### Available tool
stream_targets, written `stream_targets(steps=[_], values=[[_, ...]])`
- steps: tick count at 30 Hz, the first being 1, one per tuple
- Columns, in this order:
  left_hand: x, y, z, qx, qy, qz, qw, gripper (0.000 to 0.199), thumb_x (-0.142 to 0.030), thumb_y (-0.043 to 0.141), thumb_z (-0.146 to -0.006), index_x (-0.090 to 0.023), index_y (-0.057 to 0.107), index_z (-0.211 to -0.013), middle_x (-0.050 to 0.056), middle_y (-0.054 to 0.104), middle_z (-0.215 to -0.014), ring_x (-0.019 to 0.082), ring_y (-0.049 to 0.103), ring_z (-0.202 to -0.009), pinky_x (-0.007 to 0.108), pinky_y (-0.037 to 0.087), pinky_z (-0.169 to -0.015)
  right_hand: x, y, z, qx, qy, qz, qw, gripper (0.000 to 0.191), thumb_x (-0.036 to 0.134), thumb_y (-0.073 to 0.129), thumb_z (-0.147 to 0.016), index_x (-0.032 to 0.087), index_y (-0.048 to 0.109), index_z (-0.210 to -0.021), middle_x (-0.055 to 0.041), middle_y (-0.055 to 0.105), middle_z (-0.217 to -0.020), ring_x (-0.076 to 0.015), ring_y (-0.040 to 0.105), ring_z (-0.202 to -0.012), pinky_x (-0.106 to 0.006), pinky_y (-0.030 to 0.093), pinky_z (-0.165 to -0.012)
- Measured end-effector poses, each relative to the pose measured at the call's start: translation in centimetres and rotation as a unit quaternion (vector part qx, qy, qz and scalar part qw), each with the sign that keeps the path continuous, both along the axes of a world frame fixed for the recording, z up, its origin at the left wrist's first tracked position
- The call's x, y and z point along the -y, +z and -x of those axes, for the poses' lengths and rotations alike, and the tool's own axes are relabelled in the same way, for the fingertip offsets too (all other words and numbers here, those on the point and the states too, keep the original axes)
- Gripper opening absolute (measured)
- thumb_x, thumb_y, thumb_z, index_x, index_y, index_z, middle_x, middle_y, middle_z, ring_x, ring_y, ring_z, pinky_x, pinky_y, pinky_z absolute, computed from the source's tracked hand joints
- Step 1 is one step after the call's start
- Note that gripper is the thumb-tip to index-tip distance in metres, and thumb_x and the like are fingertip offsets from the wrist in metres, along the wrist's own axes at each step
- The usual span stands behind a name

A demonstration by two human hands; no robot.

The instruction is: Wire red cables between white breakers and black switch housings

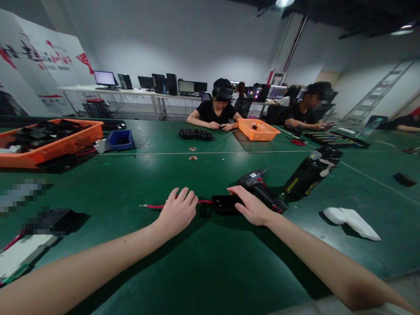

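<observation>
A black box-shaped part (223,204) lies on the green table (193,280), with a red cable (155,206) running left from it to a bare end. My left hand (180,210) is over the cable, its fingers bent and a little apart; whether it grips the cable is hidden. My right hand (250,204) rests on the right end of the black part, thumb and fingers apart. Just behind my right hand a black cordless drill (262,188) lies on its side, its bit pointing to the back right.
Orange basket (95,131) with black parts and blue bin (120,140) stand left; another orange basket (259,130) is across the table near two seated people. A black bottle (305,177) and white wrapped item (352,222) lie right. White-and-black parts (29,251) lie near left.
</observation>
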State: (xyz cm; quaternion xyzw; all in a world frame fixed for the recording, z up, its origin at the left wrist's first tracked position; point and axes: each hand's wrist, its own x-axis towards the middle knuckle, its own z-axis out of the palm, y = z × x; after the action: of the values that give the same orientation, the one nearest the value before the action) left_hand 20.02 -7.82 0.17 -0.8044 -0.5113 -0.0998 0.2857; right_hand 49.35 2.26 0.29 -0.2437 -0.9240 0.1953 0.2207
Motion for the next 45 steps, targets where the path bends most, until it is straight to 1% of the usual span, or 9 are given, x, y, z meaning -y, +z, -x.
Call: stream_targets(steps=[4,7,10,12,14,19,28,36,45], values=[[0.0,-0.1,0.2,-0.02,-0.032,-0.03,0.999,0.027,-0.025,0.055,-0.092,-0.014,0.07,-0.111,0.014,0.068,-0.118,0.034,0.054,-0.123,0.057,0.037,-0.108,-0.3,-0.4,-0.2,-0.021,0.004,0.007,1.0,0.048,0.043,0.036,-0.103,0.02,0.039,-0.145,-0.0152,0.049,-0.141,-0.0289,0.049,-0.129,-0.05,0.043,-0.109],[0.3,0.2,0.2,-0.042,-0.114,-0.051,0.991,0.025,-0.021,0.053,-0.093,-0.015,0.068,-0.112,0.012,0.069,-0.118,0.03,0.055,-0.122,0.051,0.039,-0.107,-0.3,-0.5,-0.1,-0.031,0.003,0.006,0.999,0.048,0.043,0.033,-0.103,0.02,0.04,-0.145,-0.015,0.049,-0.14,-0.0289,0.049,-0.129,-0.049,0.043,-0.108],[0.9,0.4,0.0,-0.019,-0.226,0.004,0.974,0.019,-0.024,0.052,-0.094,-0.017,0.068,-0.1,0.008,0.071,-0.099,0.022,0.063,-0.096,0.037,0.048,-0.083,-0.2,-0.4,0.0,-0.037,-0.004,0.005,0.999,0.047,0.043,0.031,-0.104,0.02,0.041,-0.144,-0.0149,0.05,-0.139,-0.0293,0.05,-0.128,-0.05,0.044,-0.107],[1.1,0.3,-0.2,0.006,-0.299,0.093,0.95,0.019,-0.027,0.051,-0.093,-0.019,0.064,-0.083,0.003,0.068,-0.079,0.016,0.061,-0.073,0.032,0.043,-0.064,-0.2,-0.3,0.0,-0.039,-0.009,0.006,0.999,0.046,0.042,0.031,-0.104,0.02,0.042,-0.143,-0.015,0.051,-0.138,-0.0295,0.051,-0.127,-0.05,0.045,-0.106],[1.0,0.1,-0.4,0.032,-0.334,0.18,0.925,0.026,-0.028,0.051,-0.093,-0.019,0.058,-0.07,0.0,0.062,-0.065,0.013,0.055,-0.059,0.03,0.036,-0.054,-0.2,-0.3,0.0,-0.036,-0.007,0.007,0.999,0.047,0.043,0.032,-0.104,0.02,0.043,-0.143,-0.0154,0.051,-0.138,-0.0297,0.052,-0.126,-0.05,0.046,-0.105],[0.3,-0.3,-0.5,0.107,-0.281,0.268,0.915,0.035,-0.026,0.048,-0.095,-0.018,0.055,-0.062,-0.001,0.06,-0.056,0.01,0.053,-0.051,0.028,0.029,-0.051,-0.1,-0.1,0.0,-0.004,0.005,0.001,1.0,0.051,0.048,0.043,-0.1,0.019,0.042,-0.142,-0.0168,0.05,-0.138,-0.0311,0.052,-0.125,-0.05,0.045,-0.105],[0.4,-0.1,-0.5,0.116,-0.269,0.277,0.915,0.034,-0.026,0.049,-0.094,-0.018,0.055,-0.062,-0.001,0.06,-0.057,0.01,0.053,-0.052,0.027,0.028,-0.052,-0.1,0.2,0.1,0.024,0.011,0.002,1.0,0.051,0.046,0.047,-0.098,0.019,0.043,-0.142,-0.0161,0.051,-0.138,-0.0303,0.052,-0.125,-0.05,0.045,-0.105],[0.3,-0.2,-0.4,0.122,-0.268,0.276,0.915,0.035,-0.027,0.048,-0.094,-0.018,0.055,-0.062,-0.001,0.06,-0.057,0.01,0.053,-0.051,0.027,0.029,-0.052,0.2,0.6,0.3,0.041,0.019,-0.017,0.999,0.065,0.048,0.068,-0.086,0.02,0.045,-0.14,-0.0166,0.052,-0.137,-0.0319,0.054,-0.124,-0.05,0.046,-0.105],[0.3,-0.1,-0.4,0.124,-0.27,0.278,0.914,0.035,-0.027,0.048,-0.095,-0.017,0.054,-0.061,-0.001,0.06,-0.056,0.01,0.052,-0.05,0.027,0.028,-0.051,0.2,0.8,0.3,0.044,0.02,-0.02,0.999,0.068,0.047,0.07,-0.084,0.02,0.043,-0.141,-0.0167,0.052,-0.138,-0.0318,0.054,-0.125,-0.051,0.046,-0.105]])
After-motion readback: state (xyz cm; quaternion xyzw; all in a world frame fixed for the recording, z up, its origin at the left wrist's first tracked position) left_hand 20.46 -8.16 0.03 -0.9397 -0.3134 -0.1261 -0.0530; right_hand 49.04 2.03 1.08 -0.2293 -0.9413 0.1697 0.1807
